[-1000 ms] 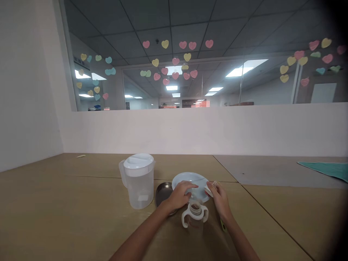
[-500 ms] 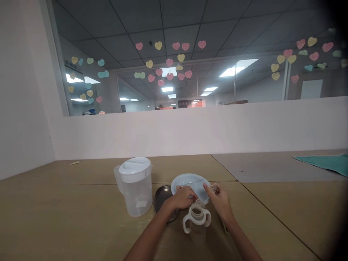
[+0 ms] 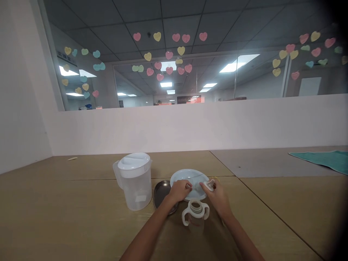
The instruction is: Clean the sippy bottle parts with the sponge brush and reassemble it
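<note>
My right hand (image 3: pixel 219 198) is closed around a small clear and whitish bottle cap (image 3: pixel 210 185) at the right rim of a pale blue bowl (image 3: pixel 187 174). Over the bowl's left front side, my left hand (image 3: pixel 179 190) has its fingers curled together in a pinch. Whatever lies between those fingertips is too small to make out. In front of both hands a clear baby bottle (image 3: pixel 195 215) with two white side handles stands upright, its neck uncovered. Neither hand touches the bottle.
A lidded clear pitcher (image 3: pixel 137 186) stands left of a dark oval metal dish (image 3: pixel 160 194), which my left forearm partly covers. A teal cloth (image 3: pixel 323 159) lies at the far right. Behind the table (image 3: pixel 81 210) is a white wall (image 3: pixel 179 127) below a window.
My left hand has drawn back from behind the bottle's neck, and the small clear ring there is gone from view. The right hand has turned the clear cap inward, over the bowl's rim.
</note>
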`<state>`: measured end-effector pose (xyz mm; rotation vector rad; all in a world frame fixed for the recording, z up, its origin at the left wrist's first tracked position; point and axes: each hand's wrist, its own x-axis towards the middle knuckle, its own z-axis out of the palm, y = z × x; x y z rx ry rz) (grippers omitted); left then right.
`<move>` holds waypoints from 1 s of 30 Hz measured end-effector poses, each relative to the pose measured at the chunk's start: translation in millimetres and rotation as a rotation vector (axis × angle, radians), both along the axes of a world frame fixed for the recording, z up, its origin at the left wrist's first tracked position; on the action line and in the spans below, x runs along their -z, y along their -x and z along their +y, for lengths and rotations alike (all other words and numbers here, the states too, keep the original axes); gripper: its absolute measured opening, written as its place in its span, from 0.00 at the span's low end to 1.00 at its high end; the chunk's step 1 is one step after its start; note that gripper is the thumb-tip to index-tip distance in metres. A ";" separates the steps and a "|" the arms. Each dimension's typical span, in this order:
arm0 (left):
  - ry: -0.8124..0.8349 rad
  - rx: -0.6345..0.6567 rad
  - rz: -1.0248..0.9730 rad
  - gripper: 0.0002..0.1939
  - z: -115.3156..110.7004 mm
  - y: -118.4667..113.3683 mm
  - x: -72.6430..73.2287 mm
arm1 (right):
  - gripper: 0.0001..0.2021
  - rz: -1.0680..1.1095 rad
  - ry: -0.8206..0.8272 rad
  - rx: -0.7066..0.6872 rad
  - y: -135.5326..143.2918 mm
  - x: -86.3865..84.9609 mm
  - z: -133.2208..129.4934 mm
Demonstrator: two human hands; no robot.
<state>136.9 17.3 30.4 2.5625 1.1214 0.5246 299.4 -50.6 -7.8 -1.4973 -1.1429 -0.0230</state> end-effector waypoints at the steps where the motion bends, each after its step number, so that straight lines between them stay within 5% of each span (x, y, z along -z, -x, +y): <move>1: 0.001 -0.006 -0.002 0.13 -1.5 -0.3 -0.4 | 0.18 -0.085 0.042 -0.002 -0.1 2.2 0.7; 6: -0.039 0.023 -0.074 0.15 -17.3 -4.4 -16.0 | 0.15 -0.355 0.043 -0.038 0.0 9.2 2.4; 16: -0.051 0.369 -0.269 0.20 -54.5 -6.2 -52.6 | 0.14 -0.295 -0.064 -0.058 5.5 -7.6 -12.2; 30: -0.019 0.349 -0.230 0.22 -66.2 -3.3 -63.2 | 0.14 -0.172 -0.082 -0.126 8.9 -11.8 -21.2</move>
